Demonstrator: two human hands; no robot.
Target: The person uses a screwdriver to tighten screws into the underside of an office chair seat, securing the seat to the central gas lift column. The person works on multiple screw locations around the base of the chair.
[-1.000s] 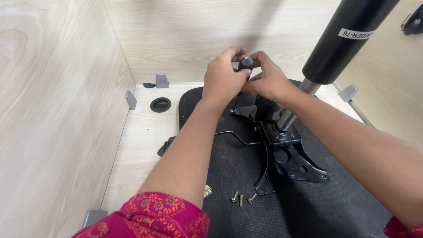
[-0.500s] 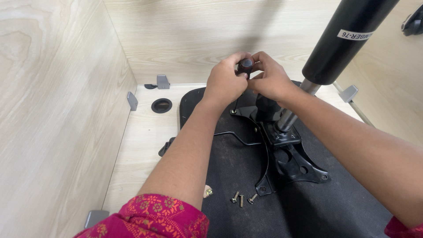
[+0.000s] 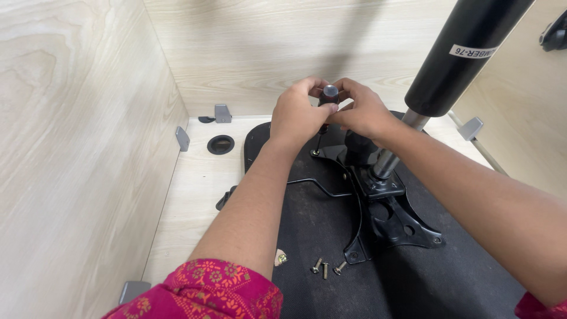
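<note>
**Both hands on the screwdriver**

The left hand (image 3: 298, 118) and right hand (image 3: 363, 115) clasp a screwdriver (image 3: 326, 100) upright over the black bracket (image 3: 378, 207) on the seat underside (image 3: 319, 236), near its far edge; three loose screws (image 3: 325, 267) lie toward the near edge.

Both hands, left (image 3: 298, 118) and right (image 3: 363, 115), meet fingertip to fingertip, forearms extended forward.

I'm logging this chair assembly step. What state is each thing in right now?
Screwdriver: upright, tip at the plate's far corner, gripped by both hands.
Left hand: closed on the screwdriver.
Right hand: closed on the screwdriver.
Plate: flat on the seat.
Screws: three, loose on the seat.
Seat: upside down.
Cylinder: standing in the plate, tilted.
</note>
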